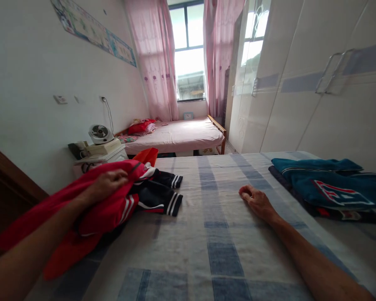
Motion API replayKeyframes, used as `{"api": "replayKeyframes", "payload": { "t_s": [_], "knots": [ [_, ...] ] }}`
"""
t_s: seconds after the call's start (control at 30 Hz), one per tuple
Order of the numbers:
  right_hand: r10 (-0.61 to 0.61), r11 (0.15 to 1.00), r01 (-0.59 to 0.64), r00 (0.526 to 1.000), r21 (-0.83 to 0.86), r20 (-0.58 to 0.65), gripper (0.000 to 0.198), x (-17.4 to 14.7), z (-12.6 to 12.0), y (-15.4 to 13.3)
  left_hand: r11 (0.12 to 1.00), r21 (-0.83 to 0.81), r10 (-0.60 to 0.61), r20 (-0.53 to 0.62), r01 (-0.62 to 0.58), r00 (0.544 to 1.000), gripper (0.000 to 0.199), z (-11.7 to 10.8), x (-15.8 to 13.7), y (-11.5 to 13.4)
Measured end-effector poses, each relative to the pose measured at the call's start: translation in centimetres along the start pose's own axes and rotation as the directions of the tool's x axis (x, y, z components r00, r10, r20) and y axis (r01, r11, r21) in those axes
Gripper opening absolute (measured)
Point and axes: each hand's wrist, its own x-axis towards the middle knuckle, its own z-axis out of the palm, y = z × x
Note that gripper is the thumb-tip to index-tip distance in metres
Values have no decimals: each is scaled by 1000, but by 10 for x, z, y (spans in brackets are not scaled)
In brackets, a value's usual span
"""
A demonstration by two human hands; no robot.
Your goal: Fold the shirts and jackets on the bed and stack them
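My left hand (110, 182) is on a red shirt (105, 213), its fingers curled onto the cloth near the collar end. The shirt lies on a loose pile at the left of the bed. Dark sleeves with white-striped cuffs (174, 203) stick out of the pile to the right, and orange cloth (72, 255) shows underneath. Over the checked bedsheet (191, 251), my right hand (256, 202) is closed with its fingers curled in, and no object shows in it. Right of that hand lies a stack of folded clothes with a teal top (329, 184) uppermost.
Beyond this bed stands a second bed (181, 136) with a pink sheet and red bedding (141, 126). A small fan (100, 133) sits on a bedside cabinet (113, 156) at the left. White wardrobes (307, 113) line the right wall. Pink curtains (156, 62) frame the window.
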Motion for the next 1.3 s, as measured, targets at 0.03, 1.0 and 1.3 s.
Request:
{"api": "replayKeyframes", "payload": {
  "t_s": [0.03, 1.0, 1.3],
  "knots": [
    [-1, 1000, 1, 1000, 0, 3, 22, 0, 0, 0, 1000, 26, 8, 48, -9, 999, 24, 9, -3, 1],
    [20, 999, -22, 999, 43, 48, 24, 0, -2, -2, 964, 136, 144, 447, -226, 883, 31, 102, 73, 105],
    [-6, 999, 3, 998, 48, 59, 24, 2, -1, 1, 908, 284, -242, -247, 309, 938, 66, -31, 80, 35]
  ]
}}
